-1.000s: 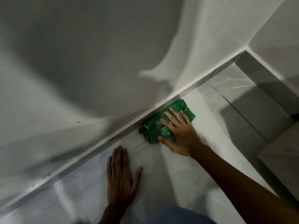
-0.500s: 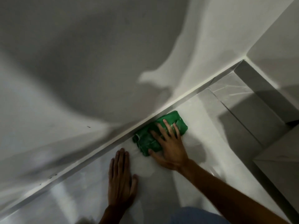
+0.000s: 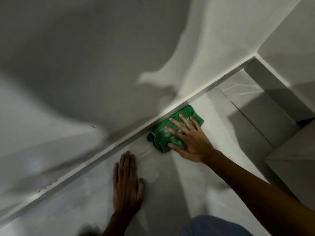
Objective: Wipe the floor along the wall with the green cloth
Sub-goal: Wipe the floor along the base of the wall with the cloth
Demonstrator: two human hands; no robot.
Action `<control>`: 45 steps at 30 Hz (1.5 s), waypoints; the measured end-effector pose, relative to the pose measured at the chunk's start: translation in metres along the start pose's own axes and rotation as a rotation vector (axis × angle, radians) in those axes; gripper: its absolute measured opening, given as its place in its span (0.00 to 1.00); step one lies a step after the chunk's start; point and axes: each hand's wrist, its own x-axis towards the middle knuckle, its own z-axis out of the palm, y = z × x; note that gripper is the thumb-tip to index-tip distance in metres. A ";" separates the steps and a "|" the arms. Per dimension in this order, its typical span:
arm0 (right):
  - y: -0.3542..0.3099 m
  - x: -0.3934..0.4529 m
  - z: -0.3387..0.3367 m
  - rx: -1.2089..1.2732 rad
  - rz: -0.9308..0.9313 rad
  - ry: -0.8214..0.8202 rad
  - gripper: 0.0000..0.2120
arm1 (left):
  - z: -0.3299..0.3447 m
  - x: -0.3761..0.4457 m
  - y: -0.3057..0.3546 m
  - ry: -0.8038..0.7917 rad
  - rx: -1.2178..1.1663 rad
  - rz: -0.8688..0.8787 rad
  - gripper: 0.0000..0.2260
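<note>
One soft, light green cloth (image 3: 172,132) lies bunched against the wall (image 3: 119,65); it should slide easily but fold. The right hand (image 3: 189,138) presses it flat, fingers spread; the left hand (image 3: 127,183) rests flat on the floor (image 3: 196,184).

You have one green cloth (image 3: 172,128) on the floor (image 3: 170,184). You have two hands in view: one right hand (image 3: 190,138) and one left hand (image 3: 127,183). One white wall (image 3: 85,57) meets the floor, with one baseboard strip (image 3: 102,155) along it. One knee in blue fabric (image 3: 214,226) shows below.
</note>
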 end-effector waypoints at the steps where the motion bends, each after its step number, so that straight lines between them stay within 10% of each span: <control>1: -0.013 -0.001 0.004 0.027 0.082 0.030 0.34 | 0.000 0.000 0.000 -0.002 0.003 -0.003 0.38; 45: -0.095 -0.001 0.040 0.099 0.119 0.162 0.35 | 0.015 -0.008 -0.008 0.073 0.066 -0.168 0.41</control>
